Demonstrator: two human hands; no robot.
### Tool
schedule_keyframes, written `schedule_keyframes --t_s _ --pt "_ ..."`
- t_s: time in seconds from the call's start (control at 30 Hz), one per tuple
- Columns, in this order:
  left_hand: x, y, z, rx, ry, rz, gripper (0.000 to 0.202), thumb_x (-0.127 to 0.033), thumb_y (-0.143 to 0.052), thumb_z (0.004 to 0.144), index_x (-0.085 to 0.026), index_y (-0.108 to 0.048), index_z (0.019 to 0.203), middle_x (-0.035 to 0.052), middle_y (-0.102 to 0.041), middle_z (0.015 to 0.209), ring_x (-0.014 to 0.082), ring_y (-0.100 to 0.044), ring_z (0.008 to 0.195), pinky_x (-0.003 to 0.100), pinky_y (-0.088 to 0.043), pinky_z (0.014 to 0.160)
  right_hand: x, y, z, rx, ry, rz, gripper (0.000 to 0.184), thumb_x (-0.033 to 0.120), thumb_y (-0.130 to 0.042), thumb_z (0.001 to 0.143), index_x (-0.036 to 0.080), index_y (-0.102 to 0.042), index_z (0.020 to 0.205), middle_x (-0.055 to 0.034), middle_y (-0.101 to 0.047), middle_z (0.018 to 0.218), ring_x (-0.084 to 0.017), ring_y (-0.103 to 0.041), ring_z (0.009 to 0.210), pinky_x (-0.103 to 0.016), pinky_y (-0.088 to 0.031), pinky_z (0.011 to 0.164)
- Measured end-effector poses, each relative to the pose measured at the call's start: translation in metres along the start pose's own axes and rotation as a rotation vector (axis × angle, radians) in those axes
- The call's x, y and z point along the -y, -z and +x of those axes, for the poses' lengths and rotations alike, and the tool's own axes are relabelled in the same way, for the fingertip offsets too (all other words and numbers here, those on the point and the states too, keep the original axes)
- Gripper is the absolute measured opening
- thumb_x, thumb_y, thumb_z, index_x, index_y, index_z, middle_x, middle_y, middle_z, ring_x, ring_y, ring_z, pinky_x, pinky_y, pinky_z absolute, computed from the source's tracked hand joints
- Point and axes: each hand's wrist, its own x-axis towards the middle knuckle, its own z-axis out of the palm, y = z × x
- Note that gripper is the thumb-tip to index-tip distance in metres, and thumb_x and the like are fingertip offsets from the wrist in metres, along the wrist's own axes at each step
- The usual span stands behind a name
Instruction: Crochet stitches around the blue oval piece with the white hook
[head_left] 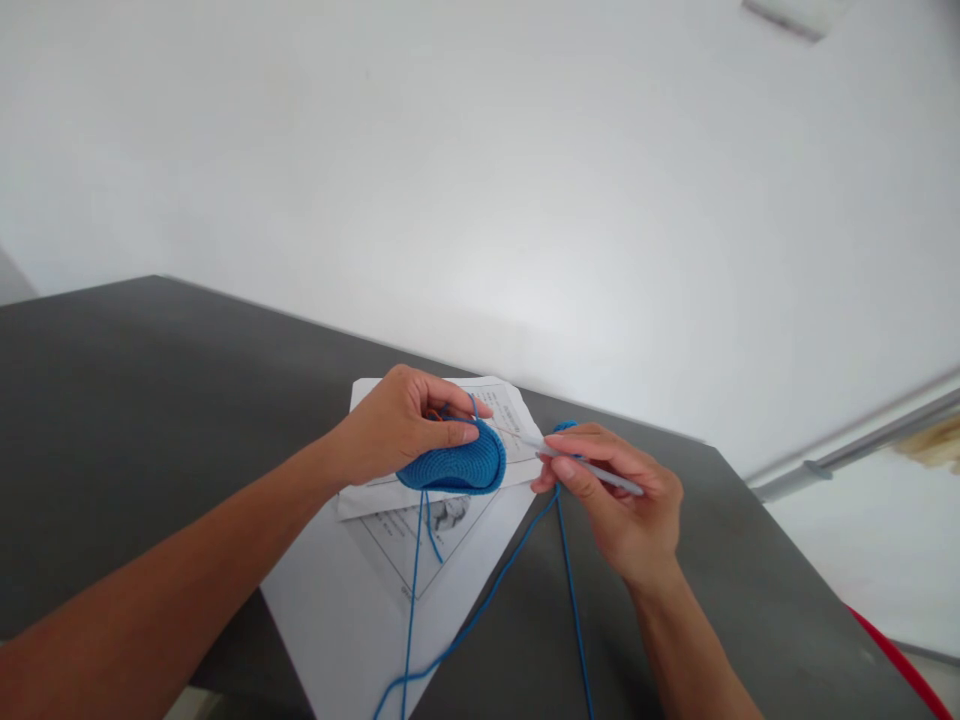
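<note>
Pinched between the thumb and fingers of my left hand [405, 420] is a blue crocheted piece [457, 463], rounded and cupped in shape. Blue yarn [480, 612] loops over the left index finger, and strands hang down below the piece. My right hand [626, 500] grips a crochet hook [600, 473] by its pale grey handle, like a pencil. The hook's thin shaft points left toward the edge of the piece; whether its tip sits in a stitch I cannot tell. More yarn runs down beneath the right hand.
Printed paper sheets [337, 610] lie under the hands on the dark grey table [187, 400]. Behind the right hand is a small bit of blue yarn or crochet [565, 426]. A white wall [450, 200] rises along the back edge. A grey pipe [862, 455] is at the right.
</note>
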Motion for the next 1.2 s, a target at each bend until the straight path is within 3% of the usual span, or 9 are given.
schedule_keyframes --t_s 0.17,0.5,1.2 --pt "-0.0006 -0.0025 0.0002 -0.014 -0.009 0.026 0.018 -0.026 -0.083 0.075 -0.015 -0.084 0.089 0.0089 -0.083 0.110 0.0256 -0.076 0.098 0.029 -0.061 0.080 -0.0026 -0.0038 -0.0013 -0.038 -0.074 0.106 0.010 0.026 -0.075 0.093 0.022 -0.081 0.100 -0.0024 -0.075 0.080 -0.016 -0.074 0.057 -0.032 -0.066 0.060" --pt "-0.0007 -0.0012 -0.0005 0.003 -0.016 0.024 0.014 -0.025 -0.083 0.076 -0.015 -0.083 0.085 0.0070 -0.083 0.108 0.0248 -0.076 0.099 0.028 -0.059 0.084 0.0026 -0.0061 -0.0002 -0.022 -0.086 0.101 0.009 0.020 -0.076 0.091 0.023 -0.081 0.098 -0.0007 -0.074 0.076 -0.015 -0.073 0.055 -0.028 -0.062 0.053" --pt "0.0020 -0.0018 0.0006 -0.002 -0.047 0.006 0.016 -0.023 -0.083 0.075 -0.015 -0.084 0.089 0.0076 -0.084 0.103 0.0194 -0.076 0.085 0.026 -0.055 0.071 0.0060 -0.0036 -0.0018 0.025 -0.080 0.036 0.017 0.015 -0.076 0.091 0.026 -0.080 0.103 0.0000 -0.074 0.072 -0.014 -0.073 0.058 -0.026 -0.061 0.055"
